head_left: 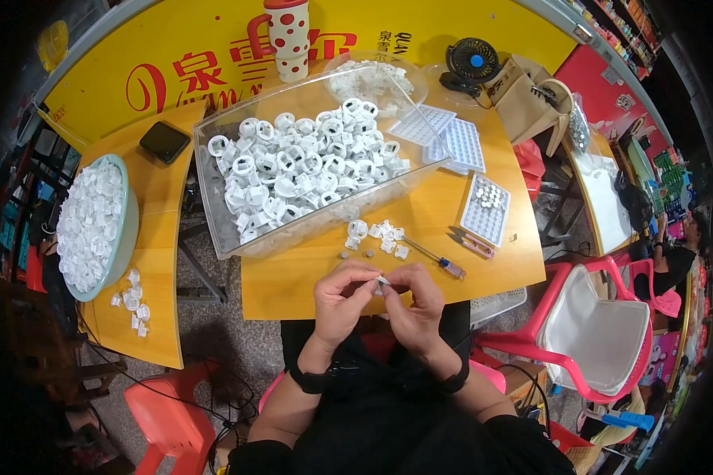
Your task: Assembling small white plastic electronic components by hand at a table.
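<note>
Both hands meet at the table's near edge. My left hand (342, 299) and my right hand (412, 305) pinch a small white plastic part (381, 283) between their fingertips; the fingers cover most of it. Just beyond them lies a loose group of white plastic pieces (387, 234), with two small grey round bits (356, 254) nearer to me. A screwdriver (436, 258) with a clear-and-dark handle rests right of the pieces. Beside it are pink-handled snips (472, 243). A white tray (473, 223) holds small silvery discs (489, 195).
A clear bin (333, 218) full of white round parts fills the table's middle. Further white trays (458, 146), a spotted tumbler (291, 47) and a black fan (471, 59) stand behind. A green basin (128, 229) of white parts is left, near a dark phone (164, 142). Pink chairs (558, 317) flank me.
</note>
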Motion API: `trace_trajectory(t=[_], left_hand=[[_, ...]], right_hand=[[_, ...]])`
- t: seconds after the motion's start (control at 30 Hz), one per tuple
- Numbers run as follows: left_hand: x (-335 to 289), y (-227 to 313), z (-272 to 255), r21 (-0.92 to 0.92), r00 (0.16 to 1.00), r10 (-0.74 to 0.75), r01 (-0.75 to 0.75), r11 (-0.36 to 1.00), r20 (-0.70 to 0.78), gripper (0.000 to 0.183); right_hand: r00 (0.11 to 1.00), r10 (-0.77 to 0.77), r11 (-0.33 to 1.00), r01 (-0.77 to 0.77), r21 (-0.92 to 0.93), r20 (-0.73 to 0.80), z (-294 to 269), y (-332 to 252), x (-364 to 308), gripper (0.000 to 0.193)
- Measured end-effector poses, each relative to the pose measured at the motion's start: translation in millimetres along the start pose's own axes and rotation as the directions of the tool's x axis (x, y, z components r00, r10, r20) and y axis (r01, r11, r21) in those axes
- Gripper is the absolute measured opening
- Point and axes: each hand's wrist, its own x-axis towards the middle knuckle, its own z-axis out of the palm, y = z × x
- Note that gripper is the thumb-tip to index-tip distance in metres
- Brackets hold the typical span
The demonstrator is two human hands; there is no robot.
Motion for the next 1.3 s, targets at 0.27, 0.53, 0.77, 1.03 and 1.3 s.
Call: trace_trajectory(t=[0.27,0.53,0.77,1.03,1.3], left_hand=[[-4,-1,2,0.168,0.997,0.065,-0.06,0.984,-0.028,0.014],[-1,5,1,0.219,1.0,-0.009,0.011,0.976,-0.01,0.017],[3,0,-3,-0.128,0.983,-0.165,0.174,0.976,0.076,0.023],[2,-1,-4,-0.102,0.987,-0.124,0.134,0.986,0.098,0.021],[-1,-3,-2,-0.018,0.996,-0.08,0.081,0.997,0.049,0.02]], right_hand=[[0.998,-0.07,0.996,0.07,-0.053,0.006,1,10,-3,0.016],[0.976,0.215,0.954,-0.218,0.207,0.037,-4,15,1,0.009],[0.857,0.476,0.702,-0.504,0.502,0.196,-16,16,5,0.007],[0.876,0.464,0.773,-0.473,0.423,0.131,-9,9,3,0.005],[0.866,0.486,0.793,-0.494,0.356,0.118,-6,10,6,0.003]])
